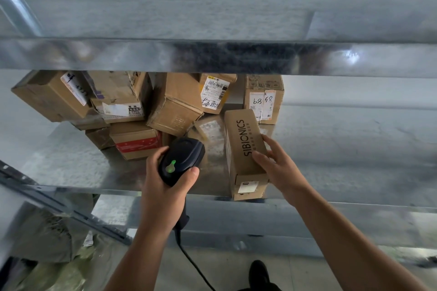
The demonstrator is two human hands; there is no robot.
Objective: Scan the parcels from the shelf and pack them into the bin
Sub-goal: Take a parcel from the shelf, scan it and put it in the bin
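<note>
A long brown box printed SIBIONICS (244, 149) lies on the metal shelf (71, 163), its near end at the shelf's front edge. My right hand (275, 165) rests on its right side, thumb on top and fingers curled over the edge. My left hand (165, 184) grips a black handheld scanner (182, 160) with a lit green light, pointed toward the parcels just left of that box. Behind them sits a pile of several cardboard parcels (175, 106), some with white labels.
An upper shelf's metal edge (212, 56) runs across just above the pile. The scanner's black cable (189, 260) hangs down to the floor. A dark angled rail (59, 205) crosses at lower left over grey-green sacks (47, 243). A black shoe (259, 271) stands below.
</note>
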